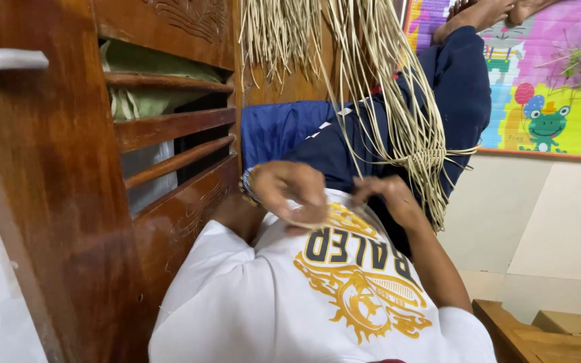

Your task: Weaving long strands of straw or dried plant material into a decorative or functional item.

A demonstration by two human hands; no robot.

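Both hands working pale straw strands over the lap, close against the white shirt.

Head view: the left hand (290,191) is curling its fingers and pinching a thin flat strand (304,224) against the white shirt (304,302), a beaded wristband (248,187) sitting at its wrist. The right hand (388,195) is lying just beside it, fingers bent and pressed together on the same strand end; exactly what it is gripping, cannot tell. The straw bundle (398,101) is hanging above the shirt, draping over the dark blue trousers (452,87). A carved wooden slatted panel (169,128) is standing beside the shirt; a colourful cartoon play mat (546,87) is lying beyond the trousers.
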